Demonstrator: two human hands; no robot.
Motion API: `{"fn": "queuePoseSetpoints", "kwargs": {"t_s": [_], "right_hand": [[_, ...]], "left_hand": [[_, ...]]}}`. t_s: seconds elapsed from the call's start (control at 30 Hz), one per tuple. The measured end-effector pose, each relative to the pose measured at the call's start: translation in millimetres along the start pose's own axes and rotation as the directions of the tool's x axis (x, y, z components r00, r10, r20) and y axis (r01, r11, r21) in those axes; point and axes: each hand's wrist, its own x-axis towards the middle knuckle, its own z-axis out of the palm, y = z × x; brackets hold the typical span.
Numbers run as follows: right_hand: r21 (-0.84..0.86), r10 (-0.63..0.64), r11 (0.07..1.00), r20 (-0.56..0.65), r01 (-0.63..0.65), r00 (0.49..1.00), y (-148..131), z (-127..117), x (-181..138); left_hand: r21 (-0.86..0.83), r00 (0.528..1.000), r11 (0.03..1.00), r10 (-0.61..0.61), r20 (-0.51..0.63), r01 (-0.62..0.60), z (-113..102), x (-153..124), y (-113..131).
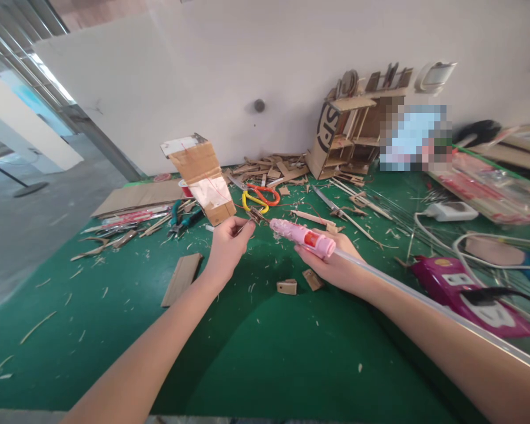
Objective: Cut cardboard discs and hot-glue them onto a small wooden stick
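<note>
My left hand (228, 247) is closed, pinching a small brown piece of cardboard or wood (255, 215) between its fingertips above the green table (265, 353). My right hand (335, 264) grips a pink glue gun (301, 235) with a long clear glue stick (424, 301) running back along my forearm. The gun's nozzle points left at the small piece, almost touching it. Two small wooden blocks (287, 287) lie on the table just below my hands.
A cardboard box with red thread (203, 176) stands behind my left hand. Scissors with orange and yellow handles (258, 196), pliers (183, 219), a wooden slat (182, 278), a cardboard model (357, 132) by the wall, a pink power strip (459, 287) and white cables lie around. Wood scraps litter the table.
</note>
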Motion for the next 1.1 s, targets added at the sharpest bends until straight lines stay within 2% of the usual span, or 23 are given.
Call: {"fn": "queuePoseSetpoints", "kwargs": {"t_s": [0.17,0.4,0.57,0.93,1.1], "right_hand": [[-0.005,0.019,1.000,-0.004,-0.019,1.000,-0.1,0.7,-0.2],[-0.001,0.014,1.000,0.002,-0.014,1.000,0.6,0.9,0.1],[0.000,-0.007,1.000,0.002,0.007,1.000,0.3,-0.6,0.0],[-0.005,0.024,1.000,-0.001,-0.024,1.000,-2.3,0.1,-0.4],[-0.013,0.018,1.000,-0.014,-0.018,1.000,-2.1,-0.4,-0.1]], "left_hand": [[-0.033,1.000,0.999,0.012,0.027,-0.011,1.1,-0.3,-0.5],[0.008,0.999,1.000,0.023,0.023,-0.023,0.2,-1.1,0.8],[-0.027,0.999,1.000,-0.012,0.041,0.013,-0.6,-0.2,1.4],[0.139,0.996,0.988,0.063,0.055,-0.070,-1.6,0.4,1.2],[0.154,0.995,0.985,0.072,0.068,-0.082,-2.0,0.6,1.4]]}}
